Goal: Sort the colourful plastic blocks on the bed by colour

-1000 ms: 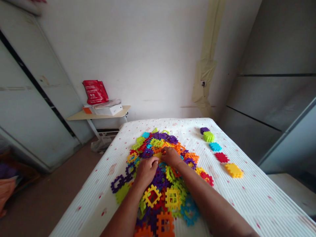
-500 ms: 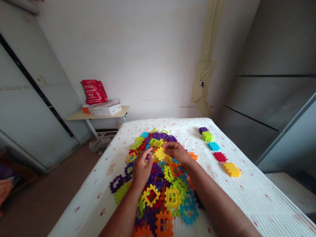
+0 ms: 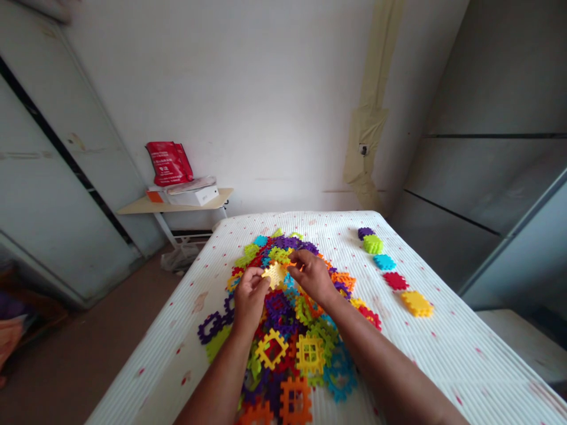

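Observation:
My left hand [image 3: 251,295] pinches a pale yellow interlocking plastic tile [image 3: 274,275] with notched edges, between thumb and fingers. Just right of that tile is my right hand [image 3: 312,276], its finger and thumb bent but apart, with nothing visible between them. Beneath both hands spreads a heap of notched building tiles in purple, green, orange, red and blue. Nearer to me in the heap lie a yellow frame tile [image 3: 271,349], a yellow window tile [image 3: 310,354] and an orange window tile [image 3: 295,401]. My forearms hide part of the pile.
Along the right of the patterned cover [image 3: 460,360] runs a row of tile stacks: purple [image 3: 365,233], green [image 3: 372,244], blue [image 3: 384,262], red [image 3: 396,281] and yellow [image 3: 417,303]. A side table [image 3: 133,206] with a red bag [image 3: 169,163] stands back left.
The yellow tile has moved left and tilted, passing from my right hand into my left. My right hand has let go of it and stays close by.

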The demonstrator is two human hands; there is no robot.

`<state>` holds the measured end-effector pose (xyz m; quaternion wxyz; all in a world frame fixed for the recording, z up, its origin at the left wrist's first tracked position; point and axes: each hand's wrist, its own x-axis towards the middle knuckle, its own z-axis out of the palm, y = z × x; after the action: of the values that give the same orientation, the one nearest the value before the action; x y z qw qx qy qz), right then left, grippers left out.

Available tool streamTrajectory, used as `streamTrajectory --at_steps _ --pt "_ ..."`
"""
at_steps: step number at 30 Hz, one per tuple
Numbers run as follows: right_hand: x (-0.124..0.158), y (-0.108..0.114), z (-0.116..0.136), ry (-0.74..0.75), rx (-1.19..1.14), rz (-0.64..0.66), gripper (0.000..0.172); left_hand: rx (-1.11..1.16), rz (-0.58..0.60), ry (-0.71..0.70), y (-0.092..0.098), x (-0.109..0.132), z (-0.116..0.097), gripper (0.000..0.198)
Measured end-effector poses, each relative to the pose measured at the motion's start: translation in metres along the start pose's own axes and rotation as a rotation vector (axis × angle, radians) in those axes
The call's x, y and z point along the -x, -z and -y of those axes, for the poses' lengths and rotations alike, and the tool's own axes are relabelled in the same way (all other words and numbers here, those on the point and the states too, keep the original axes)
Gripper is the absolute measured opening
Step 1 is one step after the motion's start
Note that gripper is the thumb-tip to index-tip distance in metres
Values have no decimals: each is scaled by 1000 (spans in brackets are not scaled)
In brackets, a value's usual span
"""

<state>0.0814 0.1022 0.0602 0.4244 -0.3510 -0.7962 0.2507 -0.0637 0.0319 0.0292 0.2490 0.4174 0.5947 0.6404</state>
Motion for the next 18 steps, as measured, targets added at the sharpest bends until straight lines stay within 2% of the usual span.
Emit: streamTrajectory --at_steps 2,6,8,12,18 --pt "4 -3 6 48 63 51 19 27 -19 -6 1 -1 3 21" --pt "15 -16 16 152 172 92 40 19 -63 -37 2 -2 5 22" --pt "20 -23 18 184 224 90 44 24 -67 -39 1 -1 4 23" --pt "23 -26 19 157 263 82 45 64 -44 -27 1 -1 6 24" --pt "21 -16 28 94 244 83 46 159 -23 -7 1 -1 10 27"
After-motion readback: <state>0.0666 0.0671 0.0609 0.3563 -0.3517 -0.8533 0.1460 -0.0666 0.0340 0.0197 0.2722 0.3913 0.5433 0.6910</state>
